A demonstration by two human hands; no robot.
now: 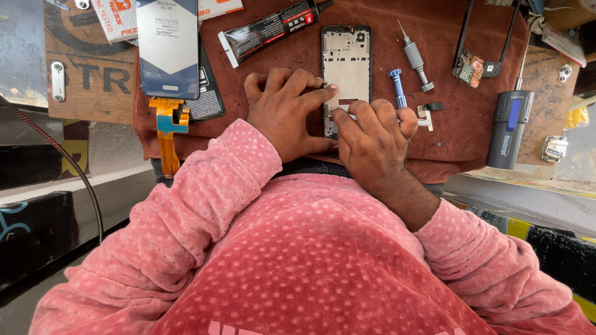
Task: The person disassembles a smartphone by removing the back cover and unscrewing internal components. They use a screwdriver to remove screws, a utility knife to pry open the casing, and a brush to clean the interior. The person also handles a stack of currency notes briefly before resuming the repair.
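Observation:
A phone frame [346, 65], black-rimmed with a pale inner plate, lies upright on a dark red cloth [472, 133]. My left hand [287, 111] rests flat on the cloth, fingers pressing the frame's left edge near its lower part. My right hand [372, 139] is curled over the frame's bottom end and grips a thin metal tool [424, 123] that sticks out to the right. The frame's lower end is hidden under both hands.
On the cloth lie a black glue tube [268, 29], a blue-handled screwdriver [397, 89], a grey screwdriver [415, 57], a small circuit board [469, 68] and a black frame part [510, 31]. A new display with orange flex cable [169, 56] lies left; a dark electric screwdriver [509, 127] right.

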